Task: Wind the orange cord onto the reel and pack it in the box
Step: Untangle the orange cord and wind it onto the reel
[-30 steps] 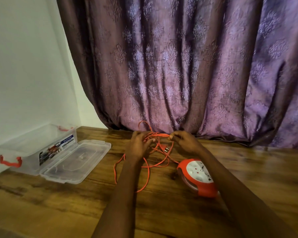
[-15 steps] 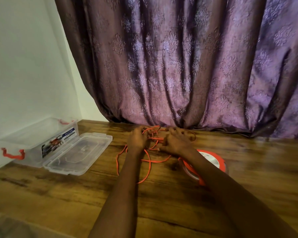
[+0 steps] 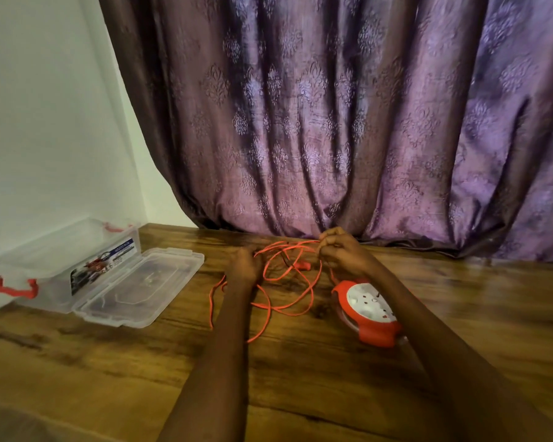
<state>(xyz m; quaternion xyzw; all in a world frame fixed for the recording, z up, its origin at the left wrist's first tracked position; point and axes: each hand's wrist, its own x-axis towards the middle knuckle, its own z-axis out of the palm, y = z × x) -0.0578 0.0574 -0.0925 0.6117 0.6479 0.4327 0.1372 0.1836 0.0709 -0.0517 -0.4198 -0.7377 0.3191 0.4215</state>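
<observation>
The orange cord lies in loose tangled loops on the wooden table, between my two hands. My left hand grips a bunch of the cord at its left side. My right hand pinches a strand of the cord at its upper right, fingers curled. The orange and white reel with sockets on its face lies tilted on the table just under my right forearm. The clear plastic box with orange latches stands open at the far left.
The box's clear lid lies flat on the table beside it. A purple patterned curtain hangs along the table's back edge. A white wall runs along the left.
My hands have drawn apart, spreading the cord loops between them. The reel shows its socket face again beside my right forearm.
</observation>
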